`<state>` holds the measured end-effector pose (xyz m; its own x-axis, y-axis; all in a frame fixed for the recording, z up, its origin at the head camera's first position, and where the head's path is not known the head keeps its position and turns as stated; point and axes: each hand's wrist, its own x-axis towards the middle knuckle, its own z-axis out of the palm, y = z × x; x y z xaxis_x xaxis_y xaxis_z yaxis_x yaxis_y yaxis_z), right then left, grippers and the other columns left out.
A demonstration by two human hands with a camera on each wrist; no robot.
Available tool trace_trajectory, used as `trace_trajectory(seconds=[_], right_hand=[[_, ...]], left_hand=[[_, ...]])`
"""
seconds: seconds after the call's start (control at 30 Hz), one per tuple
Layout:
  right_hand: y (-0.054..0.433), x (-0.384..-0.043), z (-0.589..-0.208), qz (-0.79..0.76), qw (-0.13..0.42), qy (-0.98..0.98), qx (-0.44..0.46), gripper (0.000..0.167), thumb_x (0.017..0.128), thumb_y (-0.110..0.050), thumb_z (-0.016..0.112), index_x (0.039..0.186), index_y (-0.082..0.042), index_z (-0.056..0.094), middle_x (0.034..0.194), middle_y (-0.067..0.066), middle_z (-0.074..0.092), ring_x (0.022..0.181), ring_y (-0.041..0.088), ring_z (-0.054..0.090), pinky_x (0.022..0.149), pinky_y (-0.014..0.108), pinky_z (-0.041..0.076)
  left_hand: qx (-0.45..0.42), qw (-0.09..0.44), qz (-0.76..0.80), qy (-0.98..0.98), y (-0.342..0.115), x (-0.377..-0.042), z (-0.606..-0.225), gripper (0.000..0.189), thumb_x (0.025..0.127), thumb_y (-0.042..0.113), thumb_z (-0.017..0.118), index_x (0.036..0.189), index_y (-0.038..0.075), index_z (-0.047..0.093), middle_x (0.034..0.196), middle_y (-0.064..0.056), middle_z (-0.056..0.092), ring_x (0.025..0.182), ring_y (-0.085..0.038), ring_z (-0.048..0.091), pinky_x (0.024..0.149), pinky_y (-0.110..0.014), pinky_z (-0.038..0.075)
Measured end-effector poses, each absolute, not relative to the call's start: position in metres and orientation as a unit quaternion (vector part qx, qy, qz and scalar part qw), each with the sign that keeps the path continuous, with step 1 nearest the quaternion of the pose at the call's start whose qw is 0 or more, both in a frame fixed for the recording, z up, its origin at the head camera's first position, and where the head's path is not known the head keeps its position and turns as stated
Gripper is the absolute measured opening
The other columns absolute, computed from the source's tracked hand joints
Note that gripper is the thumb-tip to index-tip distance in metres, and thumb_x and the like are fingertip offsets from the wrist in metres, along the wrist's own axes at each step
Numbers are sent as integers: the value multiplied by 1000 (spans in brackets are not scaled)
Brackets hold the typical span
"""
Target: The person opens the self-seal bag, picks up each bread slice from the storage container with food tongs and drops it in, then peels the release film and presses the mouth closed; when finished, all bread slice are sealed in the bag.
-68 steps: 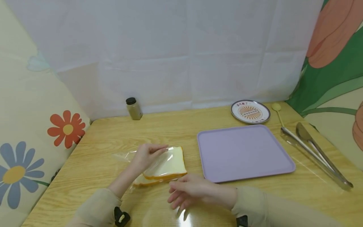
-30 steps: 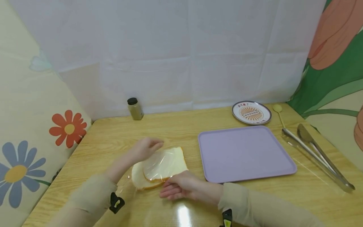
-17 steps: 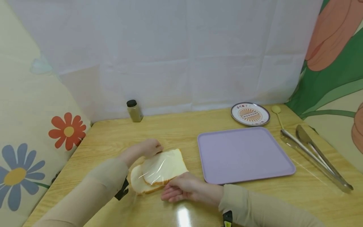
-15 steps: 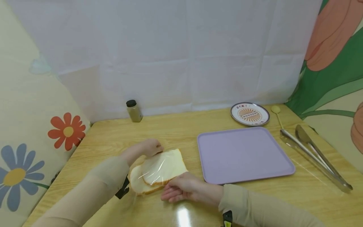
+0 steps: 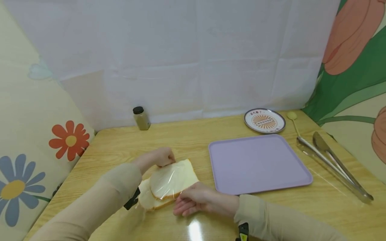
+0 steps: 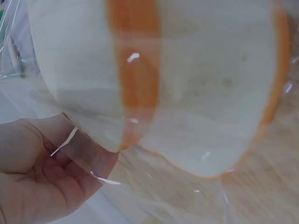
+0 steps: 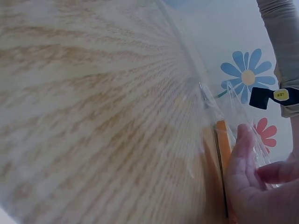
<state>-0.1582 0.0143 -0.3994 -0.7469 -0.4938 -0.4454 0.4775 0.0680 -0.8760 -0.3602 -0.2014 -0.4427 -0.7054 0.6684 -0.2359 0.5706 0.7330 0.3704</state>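
Two slices of white bread with orange-brown crust lie overlapped in clear plastic film on the table in the head view. The upper slice (image 5: pixel 173 179) partly covers the lower slice (image 5: pixel 147 197). My left hand (image 5: pixel 163 156) holds the upper slice's far left edge with curled fingers. My right hand (image 5: pixel 196 199) pinches its near right edge, the other fingers curled below. In the left wrist view the clear film (image 6: pixel 81 144) is stretched over the bread and curled fingers. Part of the crust (image 7: pixel 224 140) shows beside my hand in the right wrist view. The fingertips are partly hidden.
A lilac tray (image 5: pixel 259 164) lies right of the bread. Behind it are a patterned plate (image 5: pixel 264 120) and a yellow spoon (image 5: pixel 294 120). Metal tongs (image 5: pixel 340 167) lie at the right edge. A black-capped jar (image 5: pixel 141 118) stands at the back left.
My left hand has moved from above the upper slice to its far left edge and curled in. My right hand has come in from the near side and taken hold of the near edge.
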Motion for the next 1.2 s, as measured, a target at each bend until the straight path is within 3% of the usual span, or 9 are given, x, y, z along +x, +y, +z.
trace_trajectory(seconds=[0.1,0.17,0.3,0.4,0.57,0.67,0.9,1.13,1.2], right_hand=[[17,-158,-400,-672,358,648,-9,22,89,-7,52,90,8,68,86,25,70,59,13,67,51,20,55],[18,-159,-401,-667,354,656,-7,21,88,-7,53,89,8,68,83,24,71,57,13,67,49,20,55],[21,-162,-401,-661,342,668,-2,22,88,-7,50,84,7,67,72,17,70,54,14,65,47,21,54],[28,-166,-397,-648,332,685,-17,23,89,-7,48,85,7,66,71,14,70,55,14,65,49,23,55],[45,-177,-386,-619,300,723,-67,23,91,-6,49,91,10,66,79,20,71,59,12,66,55,25,58],[56,-184,-378,-607,266,744,-86,22,92,-6,52,93,11,66,81,21,71,60,12,67,57,26,58],[71,-205,-363,-628,169,756,-72,23,93,-8,53,96,12,64,87,22,71,65,11,69,63,29,59],[79,-218,-351,-653,43,754,-55,24,94,-12,56,102,8,66,92,19,72,69,7,68,62,26,58],[81,-219,-348,-659,13,749,-71,25,94,-12,56,106,9,65,93,20,71,70,6,68,62,24,57]], left_hand=[[346,148,141,916,-185,-320,-400,16,82,4,61,75,4,75,53,2,60,39,2,42,39,-14,38],[343,128,121,923,-174,-294,-374,15,81,2,61,76,1,75,54,-2,62,40,-2,45,41,-17,39],[382,79,174,904,-205,-333,-429,17,85,14,64,71,12,74,52,9,60,41,-1,48,38,-17,40],[338,86,221,911,-216,-341,-439,19,87,15,63,71,12,72,53,8,60,43,-3,52,39,-20,44],[193,108,295,929,-194,-286,-365,15,90,1,58,83,-9,66,65,-11,65,53,-8,58,50,-25,54],[151,92,335,926,-189,-269,-341,17,93,1,54,92,-13,63,75,-16,67,62,-8,62,59,-28,58],[124,-25,409,904,-188,-253,-326,19,95,2,52,101,-14,62,90,-26,67,78,-23,69,70,-30,60],[112,-134,489,855,-178,-237,-321,22,93,6,57,106,-11,64,95,-29,68,70,4,62,68,-17,57],[113,-166,514,834,-175,-233,-320,23,92,7,59,106,-9,66,96,-29,68,69,7,62,68,-15,56]])
